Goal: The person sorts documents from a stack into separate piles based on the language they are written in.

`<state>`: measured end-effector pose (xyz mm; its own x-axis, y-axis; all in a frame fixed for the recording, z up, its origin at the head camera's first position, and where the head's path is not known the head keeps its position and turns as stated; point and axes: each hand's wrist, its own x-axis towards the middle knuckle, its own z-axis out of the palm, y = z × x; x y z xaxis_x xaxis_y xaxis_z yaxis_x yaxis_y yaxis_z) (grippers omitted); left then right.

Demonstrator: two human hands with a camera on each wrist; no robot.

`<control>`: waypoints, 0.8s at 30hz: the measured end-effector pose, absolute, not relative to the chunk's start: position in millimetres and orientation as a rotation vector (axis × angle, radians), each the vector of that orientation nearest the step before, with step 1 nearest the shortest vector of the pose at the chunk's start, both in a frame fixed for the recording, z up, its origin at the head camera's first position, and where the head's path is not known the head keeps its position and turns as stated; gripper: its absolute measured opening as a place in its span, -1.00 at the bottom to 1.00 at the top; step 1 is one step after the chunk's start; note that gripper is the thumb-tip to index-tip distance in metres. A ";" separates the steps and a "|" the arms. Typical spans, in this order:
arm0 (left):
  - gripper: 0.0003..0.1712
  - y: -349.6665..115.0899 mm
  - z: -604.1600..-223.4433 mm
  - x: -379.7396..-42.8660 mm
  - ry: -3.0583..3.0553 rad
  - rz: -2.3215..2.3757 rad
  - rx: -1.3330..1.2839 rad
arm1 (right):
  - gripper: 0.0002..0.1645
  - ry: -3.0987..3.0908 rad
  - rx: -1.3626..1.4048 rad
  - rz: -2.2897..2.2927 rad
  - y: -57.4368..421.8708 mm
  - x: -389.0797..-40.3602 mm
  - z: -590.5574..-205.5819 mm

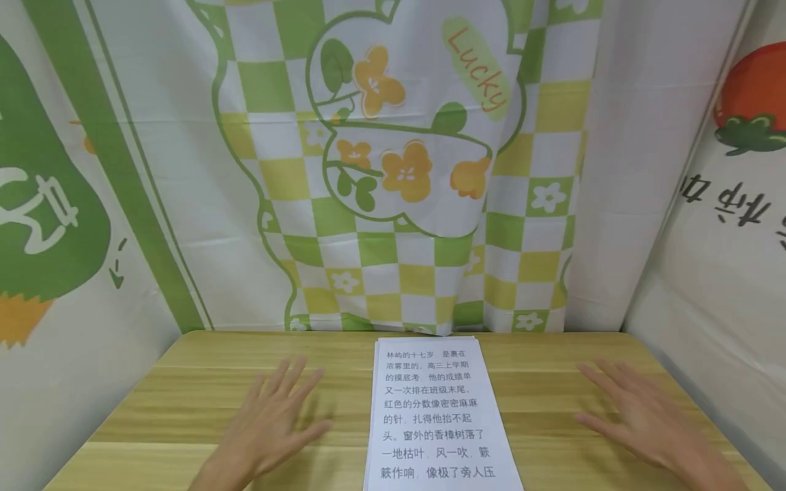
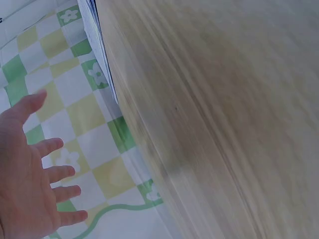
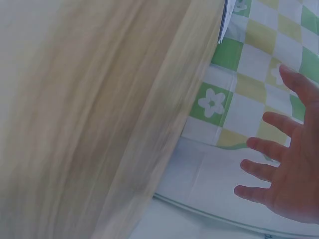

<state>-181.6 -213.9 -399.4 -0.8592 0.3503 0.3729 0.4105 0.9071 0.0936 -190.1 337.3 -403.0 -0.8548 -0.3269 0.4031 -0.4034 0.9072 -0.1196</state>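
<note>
A stack of white paper sheets (image 1: 430,416) printed with large Chinese characters lies at the middle of the wooden table (image 1: 344,395). To its left, my left hand (image 1: 270,423) hovers over the tabletop with fingers spread and nothing in it. My right hand (image 1: 645,419) is held likewise on the other side, fingers apart, thumb toward the paper. Both wrist views show the palms bare: the left hand (image 2: 30,179) and the right hand (image 3: 294,164) stand apart from the tabletop. The stack's edge (image 2: 99,50) shows at the top of the left wrist view.
Behind the table hangs a curtain (image 1: 405,273) with green and yellow checks, flowers and the word "Lucky". White cloth with a green print (image 1: 49,170) covers the left side. On the right, a cloth bears a tomato picture (image 1: 752,95) and Chinese characters.
</note>
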 end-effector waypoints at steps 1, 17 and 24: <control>-0.07 -212.4 -399.2 -182.5 -2.725 -0.257 -0.567 | -0.09 -2.683 0.554 0.290 335.3 -191.5 -401.9; -0.28 -184.8 -394.7 -213.1 -2.869 -0.587 -0.608 | -0.29 -2.737 0.610 0.689 298.0 -226.6 -392.1; -0.39 -174.3 -394.6 -227.9 -2.904 -0.837 -0.502 | -0.32 -2.765 0.543 0.966 282.3 -241.7 -394.7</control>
